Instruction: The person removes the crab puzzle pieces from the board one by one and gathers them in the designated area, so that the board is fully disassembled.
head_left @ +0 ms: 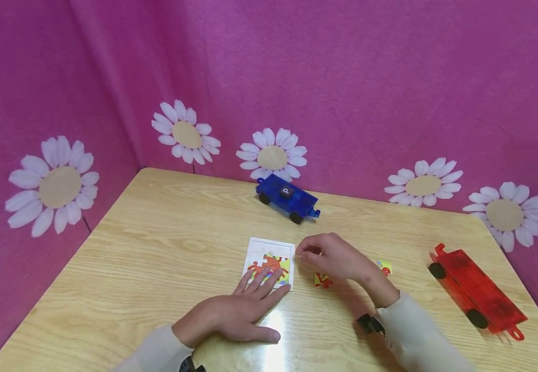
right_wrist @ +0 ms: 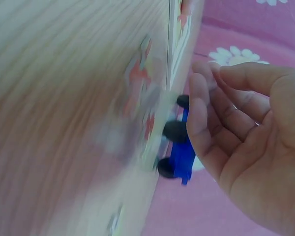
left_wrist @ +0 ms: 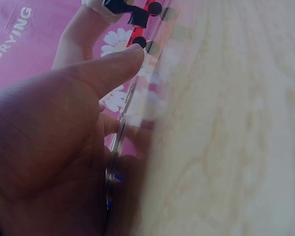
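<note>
A white-framed jigsaw puzzle board (head_left: 256, 249) lies on the table, partly filled with pieces that make a red and yellow picture (head_left: 272, 262). My left hand (head_left: 246, 312) rests on its lower part with straight, spread fingers, which hide some of the picture. At the board's right edge hovers my right hand (head_left: 336, 256), fingers loosely bent. In the right wrist view, nothing shows between the thumb (right_wrist: 255, 78) and the fingers. A loose puzzle piece (head_left: 322, 280) lies just below the right hand. Another piece (head_left: 384, 266) sits beyond the right wrist.
A blue toy wagon (head_left: 275, 188) with a black block marked P (head_left: 286, 191) stands toward the back. On the right is a red toy wagon (head_left: 475, 289) with black wheels. Pink cloth (head_left: 343, 93) with white daisies hangs behind the wooden table (head_left: 171, 232).
</note>
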A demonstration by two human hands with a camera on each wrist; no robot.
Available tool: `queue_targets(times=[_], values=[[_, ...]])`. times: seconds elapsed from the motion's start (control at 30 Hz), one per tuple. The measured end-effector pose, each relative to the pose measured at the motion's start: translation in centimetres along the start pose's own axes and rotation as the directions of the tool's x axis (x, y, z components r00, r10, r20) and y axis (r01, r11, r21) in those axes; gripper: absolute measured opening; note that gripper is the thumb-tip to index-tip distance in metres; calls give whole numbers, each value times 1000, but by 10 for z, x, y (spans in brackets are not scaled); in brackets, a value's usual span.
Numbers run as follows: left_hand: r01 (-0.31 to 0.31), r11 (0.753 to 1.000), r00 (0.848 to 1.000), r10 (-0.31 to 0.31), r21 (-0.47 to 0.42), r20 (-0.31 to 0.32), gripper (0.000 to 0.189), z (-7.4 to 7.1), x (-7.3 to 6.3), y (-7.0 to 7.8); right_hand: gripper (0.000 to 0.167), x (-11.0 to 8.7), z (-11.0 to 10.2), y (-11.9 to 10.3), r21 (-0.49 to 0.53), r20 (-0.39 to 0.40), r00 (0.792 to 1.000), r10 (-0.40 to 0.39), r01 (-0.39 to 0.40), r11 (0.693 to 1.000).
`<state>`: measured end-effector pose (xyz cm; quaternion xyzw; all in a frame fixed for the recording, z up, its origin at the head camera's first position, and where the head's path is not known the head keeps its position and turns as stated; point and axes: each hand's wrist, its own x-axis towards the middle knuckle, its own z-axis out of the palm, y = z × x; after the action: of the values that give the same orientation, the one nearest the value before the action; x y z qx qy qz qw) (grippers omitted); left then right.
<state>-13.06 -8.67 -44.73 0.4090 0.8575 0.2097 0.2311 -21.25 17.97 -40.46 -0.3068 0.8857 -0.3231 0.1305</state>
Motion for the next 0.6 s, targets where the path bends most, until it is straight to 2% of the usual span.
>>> queue_targets(times=[0.33, 0.6], values=[[13, 1000, 1000, -13, 7, 5, 89, -2, 0, 2, 14, 31, 15, -11, 48, 15, 999, -51, 50, 998], [16, 1000, 1000, -16, 20, 2, 89, -2, 0, 1, 26, 43, 30, -20, 8, 25, 999, -38, 38, 999]])
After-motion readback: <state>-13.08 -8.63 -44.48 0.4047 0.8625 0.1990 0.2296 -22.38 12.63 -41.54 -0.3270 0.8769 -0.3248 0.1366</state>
